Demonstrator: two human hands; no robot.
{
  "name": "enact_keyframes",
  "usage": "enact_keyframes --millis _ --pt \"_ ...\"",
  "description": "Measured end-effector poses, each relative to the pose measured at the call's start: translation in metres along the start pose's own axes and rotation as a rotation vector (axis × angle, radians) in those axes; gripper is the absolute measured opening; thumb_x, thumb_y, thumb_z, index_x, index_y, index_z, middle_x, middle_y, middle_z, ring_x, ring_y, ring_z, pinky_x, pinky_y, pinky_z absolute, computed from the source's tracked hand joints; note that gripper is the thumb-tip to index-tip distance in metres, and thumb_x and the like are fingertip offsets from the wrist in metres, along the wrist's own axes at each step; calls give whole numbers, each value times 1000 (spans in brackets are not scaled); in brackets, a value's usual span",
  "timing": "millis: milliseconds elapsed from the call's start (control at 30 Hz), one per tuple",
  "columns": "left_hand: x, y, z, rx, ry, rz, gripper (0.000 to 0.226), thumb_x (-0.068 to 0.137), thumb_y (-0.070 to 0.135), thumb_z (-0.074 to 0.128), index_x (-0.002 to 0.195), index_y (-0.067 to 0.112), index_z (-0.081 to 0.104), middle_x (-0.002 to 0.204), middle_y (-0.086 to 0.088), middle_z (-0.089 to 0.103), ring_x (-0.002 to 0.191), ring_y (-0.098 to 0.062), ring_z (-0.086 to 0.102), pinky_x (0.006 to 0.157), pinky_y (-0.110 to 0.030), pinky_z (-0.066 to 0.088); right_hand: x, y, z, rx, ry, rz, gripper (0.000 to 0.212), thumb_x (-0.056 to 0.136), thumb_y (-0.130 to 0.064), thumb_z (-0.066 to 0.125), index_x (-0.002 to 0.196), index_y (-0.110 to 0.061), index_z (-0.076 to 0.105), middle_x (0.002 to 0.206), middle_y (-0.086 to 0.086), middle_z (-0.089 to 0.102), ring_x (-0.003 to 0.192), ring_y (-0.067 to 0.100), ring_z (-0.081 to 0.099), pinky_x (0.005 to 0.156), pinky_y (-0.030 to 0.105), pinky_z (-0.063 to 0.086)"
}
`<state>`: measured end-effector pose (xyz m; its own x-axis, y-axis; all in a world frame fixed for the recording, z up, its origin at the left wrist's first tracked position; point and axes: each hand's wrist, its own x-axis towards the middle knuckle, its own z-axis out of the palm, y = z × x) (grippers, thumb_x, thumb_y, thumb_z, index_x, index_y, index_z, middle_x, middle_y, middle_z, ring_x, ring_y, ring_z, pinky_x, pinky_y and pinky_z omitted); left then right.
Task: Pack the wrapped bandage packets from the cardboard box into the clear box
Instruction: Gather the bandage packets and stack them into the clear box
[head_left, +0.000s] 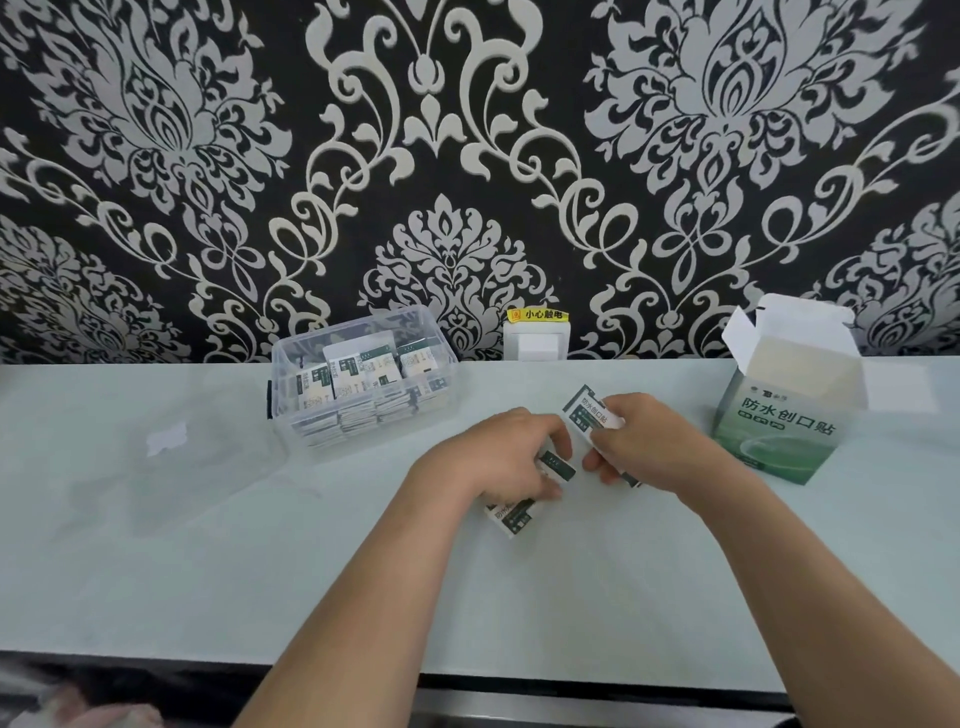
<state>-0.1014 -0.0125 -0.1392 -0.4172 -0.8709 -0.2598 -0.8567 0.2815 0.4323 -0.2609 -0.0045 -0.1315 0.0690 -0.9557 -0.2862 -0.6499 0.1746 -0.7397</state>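
One pale table carries everything, and its smoothness is the first hazard: a glossy wrapper dropped on it would likely skid away. Next in size, the clear box sits at the back against the patterned wall. It already looks nearly full, with stacks on edge below and loose packets leaning on top, so forcing more in could spill the upper ones over the rim.

Right of the clear box and well apart from it stands the cardboard box, flaps open. It looks light, and a reaching wrist could tip it.

Between it and the clear box, nearer the person, both hands are busy. The left hand curls its fingers over a small stack of wrapped bandage packets, one end showing under the palm. The right hand pinches another packet between thumb and fingers, apparently with more beneath. Slim, slick wrappers held several at once may fan out and slide free on the way to the clear box.

As for writing, the cardboard box reads 防水创口贴 in large pale characters on green, under a small logo I cannot read. The packet in the right hand repeats 防水创口贴. On the wall right of the clear box, a yellow sticker above a white socket says 小心触电.
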Motion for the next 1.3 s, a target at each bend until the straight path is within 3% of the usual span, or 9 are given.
enact_keyframes --millis 100,233,433,600,700,833,933,1100,1300 --pt "8 -1 4 -23 94 -19 12 87 31 67 90 29 56 95 6 47 90 -14 52 77 -27 42 -1 2 -2 27 -28 -7 21 93 -3 38 98 -6 58 78 8 73 55 16 61 60 27 47" --pt "10 -3 2 -119 133 -12 8 88 20 65 82 24 63 84 12 59 84 -12 59 74 -25 48 0 3 -2 143 -30 -2 23 95 -2 36 98 -9 58 75 8 72 59 20 63 70 35 52" --pt "-8 4 -20 -822 411 21 14 89 8 66 78 16 65 68 1 64 53 -6 51 47 -16 39 -10 -9 3 715 -231 63 24 101 -12 42 99 -7 65 76 13 73 71 28 72 62 33 58" --pt "-4 17 -7 -711 735 41 14 87 11 68 78 21 63 73 5 60 62 2 54 55 -14 47 -8 -20 11 1106 -393 49 46 103 -39 38 112 -2 64 87 19 69 68 29 67 60 34 56" --pt "-6 13 -11 -656 849 67 14 86 9 69 79 20 64 71 7 58 61 5 52 53 -10 44 -11 -21 9 1084 -455 10 32 103 -26 40 110 -4 63 82 13 68 62 21 63 51 28 53" --pt "-9 6 -13 -535 880 50 12 87 20 69 97 27 66 91 5 53 74 7 50 62 -9 40 -13 -21 6 955 -514 -5 21 101 -8 39 109 -7 58 77 10 64 57 15 56 41 19 43" --pt "-11 3 -14 -595 695 95 21 95 33 58 113 28 66 102 11 59 79 10 53 69 -5 40 -13 -25 6 896 -501 -17 18 99 -11 42 106 -9 59 72 8 59 53 14 52 35 16 34" --pt "-16 17 -13 -976 566 57 35 102 29 44 85 9 67 62 -1 62 47 -5 56 43 -15 42 -15 -34 14 1002 -463 64 25 96 -38 55 101 -17 66 75 7 58 42 10 47 24 12 25" --pt "-16 9 -15 -617 783 32 40 101 29 44 68 12 59 62 0 61 58 -13 57 54 -26 48 -15 -42 21 1072 -376 112 31 90 -42 63 82 -13 61 65 4 51 41 8 42 27 10 25"
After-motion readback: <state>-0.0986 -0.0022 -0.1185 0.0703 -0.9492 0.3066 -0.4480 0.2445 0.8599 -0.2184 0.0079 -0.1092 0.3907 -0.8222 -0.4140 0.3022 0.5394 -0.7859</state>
